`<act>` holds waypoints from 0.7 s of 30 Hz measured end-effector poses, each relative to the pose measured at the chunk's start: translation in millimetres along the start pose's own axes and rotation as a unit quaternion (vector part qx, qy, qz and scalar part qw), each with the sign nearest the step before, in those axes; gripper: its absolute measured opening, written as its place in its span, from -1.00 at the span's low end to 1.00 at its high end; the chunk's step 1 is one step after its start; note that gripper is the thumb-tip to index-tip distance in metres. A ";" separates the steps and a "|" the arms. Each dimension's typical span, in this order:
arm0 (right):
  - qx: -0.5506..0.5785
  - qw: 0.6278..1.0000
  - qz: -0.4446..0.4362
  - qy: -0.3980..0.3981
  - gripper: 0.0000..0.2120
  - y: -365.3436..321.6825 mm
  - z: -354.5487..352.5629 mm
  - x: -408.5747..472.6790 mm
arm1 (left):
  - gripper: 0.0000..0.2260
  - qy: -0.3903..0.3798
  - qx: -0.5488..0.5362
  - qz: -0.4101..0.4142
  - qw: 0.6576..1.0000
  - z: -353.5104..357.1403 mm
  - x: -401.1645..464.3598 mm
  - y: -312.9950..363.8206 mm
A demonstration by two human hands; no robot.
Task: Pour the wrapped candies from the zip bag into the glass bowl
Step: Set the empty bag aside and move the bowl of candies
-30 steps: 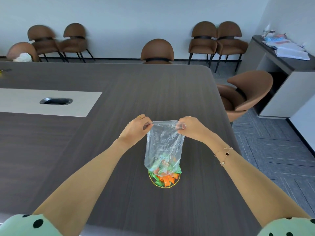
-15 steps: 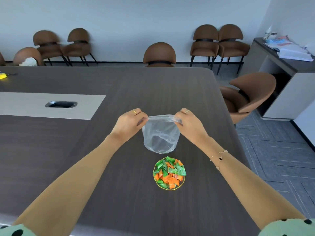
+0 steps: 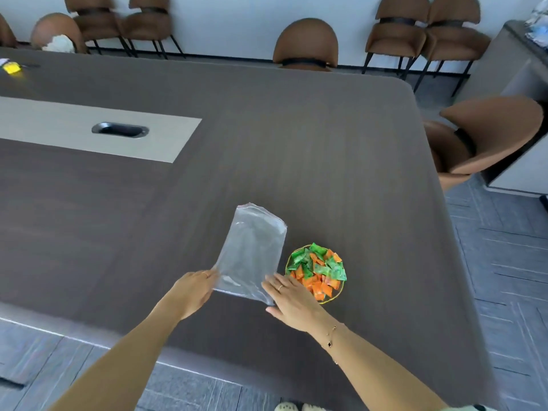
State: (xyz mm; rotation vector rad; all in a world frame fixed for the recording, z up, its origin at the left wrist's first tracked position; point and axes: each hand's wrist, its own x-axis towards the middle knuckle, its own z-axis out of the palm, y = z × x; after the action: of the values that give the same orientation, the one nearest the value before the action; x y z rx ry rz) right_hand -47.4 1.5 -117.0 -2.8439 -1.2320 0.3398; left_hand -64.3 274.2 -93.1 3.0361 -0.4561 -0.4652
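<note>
The clear zip bag (image 3: pixel 252 250) lies flat and empty on the dark table (image 3: pixel 296 143), just left of the glass bowl (image 3: pixel 341 291). The small bowl has a yellow rim and is heaped with green and orange wrapped candies (image 3: pixel 317 271). My left hand (image 3: pixel 194 289) pinches the bag's near left corner. My right hand (image 3: pixel 292 301) lies palm down with fingers spread on the bag's near right corner, right beside the bowl.
A cable port (image 3: pixel 120 130) sits in a pale strip at the table's left. A yellow item (image 3: pixel 12 68) lies at the far left edge. Brown chairs (image 3: pixel 305 46) line the wall, one chair (image 3: pixel 480 137) stands by the table's right edge, and a cabinet (image 3: pixel 519 54) is behind it.
The bag was held up over the bowl and emptied into it; both hands then brought it down and laid it flat to the bowl's left. The view tilted further down.
</note>
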 end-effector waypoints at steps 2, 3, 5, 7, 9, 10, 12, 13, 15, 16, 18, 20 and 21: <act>0.013 0.999 -0.007 -0.031 -0.48 -9.7 20.8 -5.4 | -0.54 -0.087 0.000 -0.038 0.996 16.0 -3.9 5.0; 0.019 0.999 -0.014 -0.047 -0.48 -13.2 27.4 -6.8 | -0.51 -0.119 -0.002 -0.055 0.991 22.0 -5.0 7.1; 0.027 0.997 -0.020 -0.062 -0.48 -18.4 35.5 -8.1 | -0.47 -0.159 -0.028 -0.077 0.984 35.3 -7.4 8.5; 0.032 0.997 -0.012 -0.069 -0.48 -21.8 40.5 -7.6 | -0.46 -0.178 -0.041 -0.084 0.980 46.6 -7.4 6.7; 0.042 0.996 0.001 -0.079 -0.48 -23.6 43.2 -6.9 | -0.48 -0.183 -0.036 -0.091 0.978 53.7 -7.3 6.9; 0.045 0.996 0.008 -0.081 -0.48 -24.2 44.4 -6.7 | -0.49 -0.185 -0.029 -0.092 0.978 56.3 -7.2 7.7; 0.047 0.995 0.014 -0.087 -0.49 -25.8 43.9 -6.6 | -0.51 -0.187 0.002 -0.086 0.978 60.5 -8.1 9.1; 0.047 0.995 0.014 -0.090 -0.49 -26.3 42.1 -6.5 | -0.51 -0.185 0.019 -0.087 0.979 60.4 -8.6 9.5; 0.064 0.995 0.014 -0.073 -0.51 -25.2 36.4 -6.6 | -0.50 -0.169 0.044 -0.099 0.980 54.6 -9.2 9.1; 0.078 0.995 0.013 -0.053 -0.53 -23.4 32.0 -6.7 | -0.51 -0.154 0.049 -0.108 0.981 50.2 -9.0 7.7; 0.101 0.995 0.020 -0.014 -0.56 -14.9 19.2 -7.4 | -0.55 -0.123 0.052 -0.119 0.984 38.3 -8.1 5.0; 0.126 0.991 0.044 0.016 -0.59 1.6 5.1 -9.9 | -0.60 -0.109 0.067 -0.133 0.983 26.4 -4.4 3.3; 0.135 0.988 0.063 0.032 -0.60 12.4 -1.8 -12.2 | -0.61 -0.102 0.072 -0.149 0.981 18.9 -1.1 4.3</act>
State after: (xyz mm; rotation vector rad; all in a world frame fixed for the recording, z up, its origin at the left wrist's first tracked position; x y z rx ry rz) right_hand -46.2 -15.7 -114.2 -2.6802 -0.9186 0.3833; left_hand -72.1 270.6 -110.5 3.2237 -0.0378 -0.7950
